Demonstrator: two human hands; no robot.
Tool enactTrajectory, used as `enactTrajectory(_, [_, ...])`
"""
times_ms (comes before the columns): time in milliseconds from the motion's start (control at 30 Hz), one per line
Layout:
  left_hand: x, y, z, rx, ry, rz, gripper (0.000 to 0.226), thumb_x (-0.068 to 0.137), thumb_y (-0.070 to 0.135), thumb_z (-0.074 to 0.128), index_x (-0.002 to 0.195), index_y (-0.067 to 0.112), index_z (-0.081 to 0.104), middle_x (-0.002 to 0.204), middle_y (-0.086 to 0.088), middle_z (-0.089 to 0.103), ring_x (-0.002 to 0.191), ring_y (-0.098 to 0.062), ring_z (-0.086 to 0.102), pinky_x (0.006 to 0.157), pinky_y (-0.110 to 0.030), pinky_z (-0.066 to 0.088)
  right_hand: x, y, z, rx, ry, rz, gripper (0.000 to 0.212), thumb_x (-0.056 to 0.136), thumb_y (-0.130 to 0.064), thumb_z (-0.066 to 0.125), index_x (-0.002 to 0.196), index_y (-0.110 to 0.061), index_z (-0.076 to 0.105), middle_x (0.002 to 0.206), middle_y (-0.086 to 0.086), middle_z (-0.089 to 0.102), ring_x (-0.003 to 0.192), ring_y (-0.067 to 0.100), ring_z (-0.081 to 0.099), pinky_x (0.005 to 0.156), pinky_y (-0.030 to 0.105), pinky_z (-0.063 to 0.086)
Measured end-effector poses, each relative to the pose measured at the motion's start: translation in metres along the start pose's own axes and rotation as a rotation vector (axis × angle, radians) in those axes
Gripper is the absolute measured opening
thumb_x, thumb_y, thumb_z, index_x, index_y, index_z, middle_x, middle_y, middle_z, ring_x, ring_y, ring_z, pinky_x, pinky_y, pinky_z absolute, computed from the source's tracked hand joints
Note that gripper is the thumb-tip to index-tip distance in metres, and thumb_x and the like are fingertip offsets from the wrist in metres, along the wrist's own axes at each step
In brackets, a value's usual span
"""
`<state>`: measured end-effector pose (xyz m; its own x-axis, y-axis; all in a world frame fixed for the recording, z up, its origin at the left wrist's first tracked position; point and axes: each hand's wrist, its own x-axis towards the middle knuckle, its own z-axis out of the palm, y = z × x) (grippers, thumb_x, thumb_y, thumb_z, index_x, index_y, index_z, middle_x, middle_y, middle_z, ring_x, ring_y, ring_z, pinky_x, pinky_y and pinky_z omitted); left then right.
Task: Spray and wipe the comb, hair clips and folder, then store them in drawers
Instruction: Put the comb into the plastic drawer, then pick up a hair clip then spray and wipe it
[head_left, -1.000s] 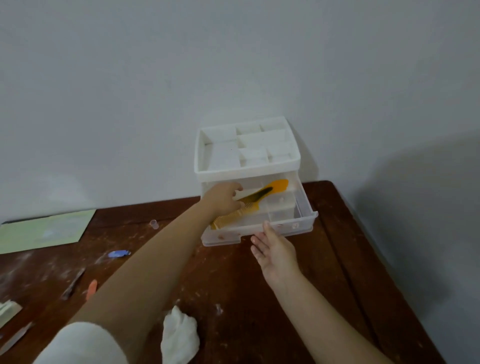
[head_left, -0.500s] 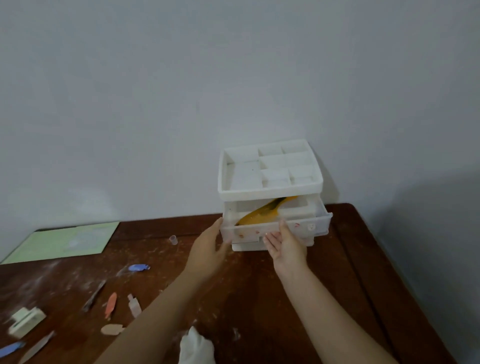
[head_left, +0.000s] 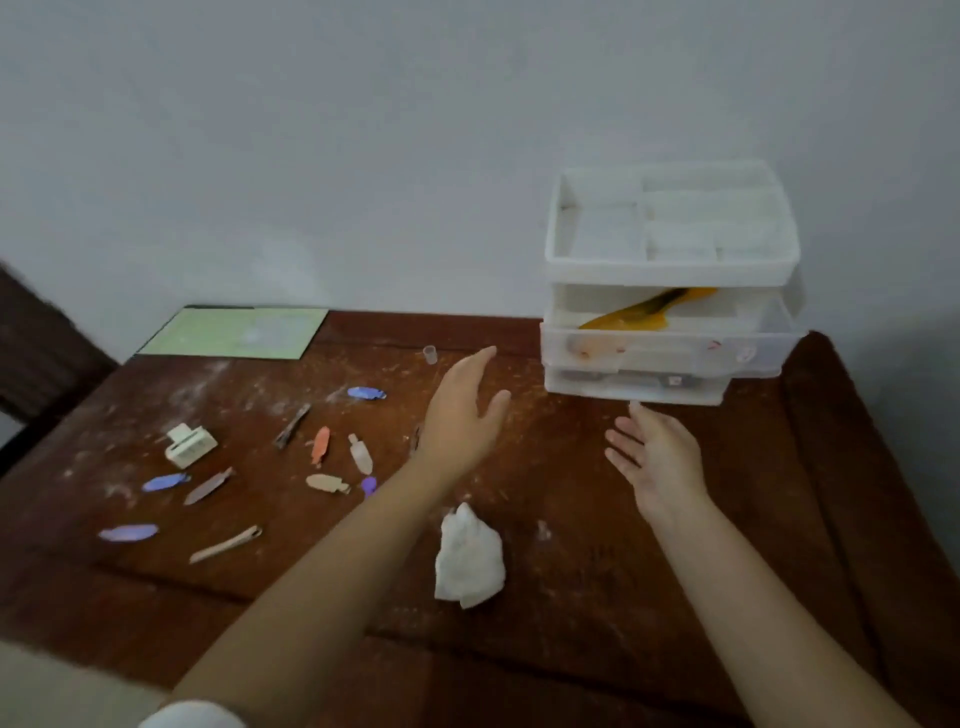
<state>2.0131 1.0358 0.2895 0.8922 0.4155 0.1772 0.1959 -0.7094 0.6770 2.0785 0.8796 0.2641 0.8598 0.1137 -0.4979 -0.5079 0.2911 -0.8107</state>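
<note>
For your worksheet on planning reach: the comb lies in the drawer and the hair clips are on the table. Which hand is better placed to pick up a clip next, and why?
Probably the left hand. It is open and hovers beside the hair clips, which lie to its left on the table. The right hand, also open, is nearer the drawer unit holding the comb.

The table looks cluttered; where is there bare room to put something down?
Free: the wood between the white cloth and the table's right edge, below the drawer unit, and the near strip. Crowded: the left half, strewn with hair clips.
</note>
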Motion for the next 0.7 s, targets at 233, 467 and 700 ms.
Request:
enactTrajectory(233, [-0.091, -0.094, -0.061, 0.027, 0.271, -0.128, 0.036, 0.088, 0.014, 0.053, 0.123, 0.008, 0.052, 0.12, 0.008, 0.047, 0.115, -0.011, 0.043, 0.098, -0.033, 0.041, -0.046, 0.073, 0.039, -0.553, -0.35, -0.163, 0.01, 0.086, -0.019, 0.058, 0.087, -0.028, 0.053, 0.094, -0.007, 0.058, 0.092, 0.01, 0.056, 0.071, 0.019, 0.044])
enactTrajectory(467, [-0.139, -0.2, -0.079, 0.48, -0.267, -0.396, 0.062, 0.093, 0.043, 0.037, 0.144, 0.019, 0.014, 0.155, -0.006, 0.011, 0.143, -0.021, 0.005, 0.116, -0.035, 0.011, -0.064, 0.156, 0.113, -1.07, -0.512, -0.388, 0.077, 0.077, -0.026, 0.07, 0.139, -0.018, 0.026, 0.137, -0.003, 0.04, 0.124, 0.01, 0.039, 0.098, 0.02, 0.033])
enactTrajectory(700, [-0.142, -0.23, -0.08, 0.611, -0.521, -0.287, 0.071, 0.087, 0.059, 0.007, 0.145, 0.02, 0.0, 0.156, -0.005, -0.009, 0.143, -0.021, -0.01, 0.116, -0.041, -0.003, -0.072, 0.196, 0.144, -0.997, -0.115, -0.407, 0.04, 0.087, -0.019, 0.057, 0.123, -0.005, 0.046, 0.102, 0.0, 0.055, 0.097, 0.014, 0.052, 0.078, 0.023, 0.035])
